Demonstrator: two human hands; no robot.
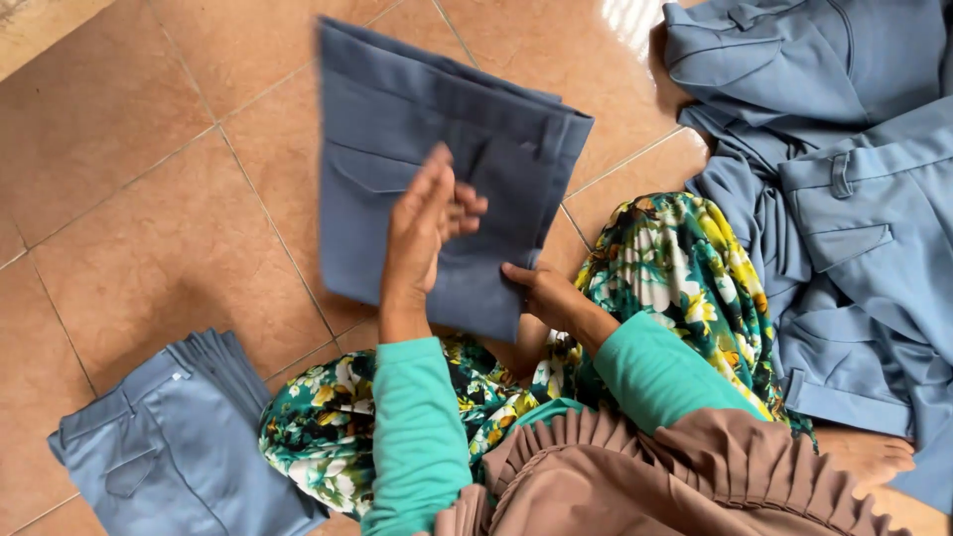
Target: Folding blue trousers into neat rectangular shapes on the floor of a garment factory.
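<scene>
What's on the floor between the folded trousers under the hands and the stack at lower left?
Only bare tile floor separates the folded trousers and the stack, head view.

I see folded trousers [437, 169] of plain slate blue on the floor tiles [149, 199], which are glossy terracotta brown with pale grout lines. The stack of folded trousers [169, 447] and the heap of garments [844, 199] have the same blue. The sleeves [417, 437] are teal green, the skirt [685, 268] dark green with yellow and white flowers, the pleated cloth [645, 476] dusty brown
</scene>
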